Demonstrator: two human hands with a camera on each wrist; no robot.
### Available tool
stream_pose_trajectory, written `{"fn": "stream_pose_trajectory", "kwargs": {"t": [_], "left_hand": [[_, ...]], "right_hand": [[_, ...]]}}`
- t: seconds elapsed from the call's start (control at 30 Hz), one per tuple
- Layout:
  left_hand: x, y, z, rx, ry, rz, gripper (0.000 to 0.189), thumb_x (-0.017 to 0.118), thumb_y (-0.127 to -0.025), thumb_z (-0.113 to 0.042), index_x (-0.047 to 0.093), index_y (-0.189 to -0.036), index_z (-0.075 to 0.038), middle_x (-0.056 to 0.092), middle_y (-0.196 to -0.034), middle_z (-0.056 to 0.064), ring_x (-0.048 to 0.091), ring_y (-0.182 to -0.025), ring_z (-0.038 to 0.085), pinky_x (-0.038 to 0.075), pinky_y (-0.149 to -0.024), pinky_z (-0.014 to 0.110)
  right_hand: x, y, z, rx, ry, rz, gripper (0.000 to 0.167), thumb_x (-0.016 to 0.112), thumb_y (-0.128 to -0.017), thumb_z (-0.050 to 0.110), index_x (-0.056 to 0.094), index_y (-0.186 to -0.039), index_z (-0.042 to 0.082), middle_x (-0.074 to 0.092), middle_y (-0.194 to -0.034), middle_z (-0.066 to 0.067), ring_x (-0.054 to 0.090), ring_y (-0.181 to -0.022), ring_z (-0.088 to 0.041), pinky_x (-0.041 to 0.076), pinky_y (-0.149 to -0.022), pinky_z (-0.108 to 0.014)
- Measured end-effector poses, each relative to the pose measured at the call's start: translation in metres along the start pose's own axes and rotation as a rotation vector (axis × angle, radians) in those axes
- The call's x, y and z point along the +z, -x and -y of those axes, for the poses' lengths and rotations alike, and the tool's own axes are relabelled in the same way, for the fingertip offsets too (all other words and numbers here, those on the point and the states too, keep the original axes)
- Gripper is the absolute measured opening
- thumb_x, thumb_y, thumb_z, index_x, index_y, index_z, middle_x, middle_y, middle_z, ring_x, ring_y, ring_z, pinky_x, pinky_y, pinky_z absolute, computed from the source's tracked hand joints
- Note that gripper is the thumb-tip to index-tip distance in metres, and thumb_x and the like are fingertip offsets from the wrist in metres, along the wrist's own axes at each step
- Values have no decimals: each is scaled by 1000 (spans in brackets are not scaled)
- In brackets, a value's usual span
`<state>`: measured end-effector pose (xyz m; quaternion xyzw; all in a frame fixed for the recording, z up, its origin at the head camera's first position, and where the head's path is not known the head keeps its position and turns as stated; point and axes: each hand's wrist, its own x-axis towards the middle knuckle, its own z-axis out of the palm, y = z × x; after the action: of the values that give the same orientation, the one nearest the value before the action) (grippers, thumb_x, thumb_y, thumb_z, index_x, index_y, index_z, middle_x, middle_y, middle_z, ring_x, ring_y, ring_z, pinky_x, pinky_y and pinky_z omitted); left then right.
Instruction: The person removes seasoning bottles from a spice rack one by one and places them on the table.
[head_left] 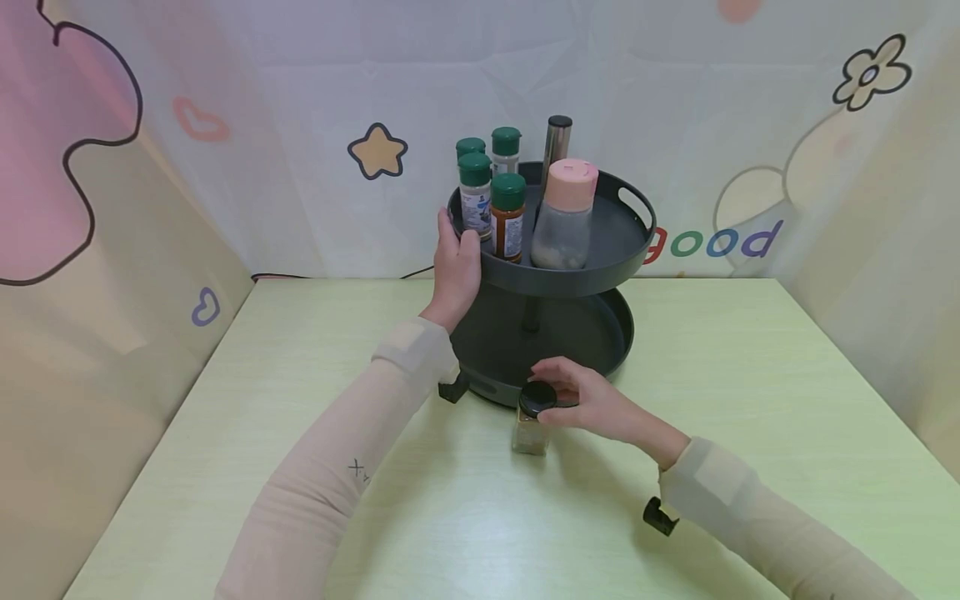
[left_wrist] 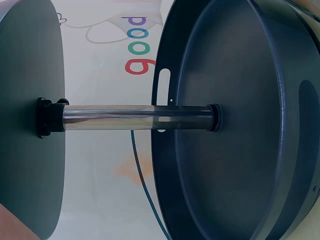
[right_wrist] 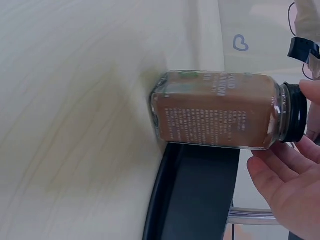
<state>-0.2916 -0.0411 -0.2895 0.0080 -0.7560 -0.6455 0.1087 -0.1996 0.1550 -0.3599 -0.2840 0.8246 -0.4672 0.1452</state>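
Note:
A two-tier dark tray stand has an upper tray (head_left: 617,223) over a wider-looking lower tray (head_left: 581,329). My left hand (head_left: 456,275) grips the left rim of the upper tray, thumb near its edge. In front of the lower tray a square glass spice jar (head_left: 529,435) with a black lid (right_wrist: 296,113) stands upright, its base at the tabletop. The thumb and fingers of my right hand (head_left: 592,406) pinch it around the lid and neck. Brown powder fills the jar, and small print covers one side in the right wrist view.
Several green-capped spice bottles (head_left: 507,221) crowd the upper tray's left side. Near them are a pink-capped bottle (head_left: 564,225) and a tall metal cylinder (head_left: 557,142). A metal post (left_wrist: 135,117) joins the tiers. Pale tabletop (head_left: 315,333) surrounds the stand, with a printed curtain (head_left: 300,167) behind.

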Motion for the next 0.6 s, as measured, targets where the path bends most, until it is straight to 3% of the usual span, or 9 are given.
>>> {"fn": "stream_pose_trajectory", "kwargs": {"t": [0.27, 0.6], "left_hand": [[0, 0, -1, -6, 6, -4, 64, 31, -90, -32, -4, -143, -24, 2, -150, -11, 10, -137, 11, 14, -111, 37], [0, 1, -2, -2, -9, -8, 64, 31, -89, -31, -3, -143, -22, 2, -150, -10, 11, -137, 11, 14, -111, 37]], "right_hand": [[-3, -1, 10, -28, 4, -1, 50, 63, -78, 12, 42, -121, -2, 50, -122, -21, 50, -112, -31, 40, -95, -45], [-10, -2, 24, -35, 17, -41, 47, 64, -78, 13, 45, -119, 1, 53, -119, -16, 51, -110, -31, 39, -95, -48]]}}
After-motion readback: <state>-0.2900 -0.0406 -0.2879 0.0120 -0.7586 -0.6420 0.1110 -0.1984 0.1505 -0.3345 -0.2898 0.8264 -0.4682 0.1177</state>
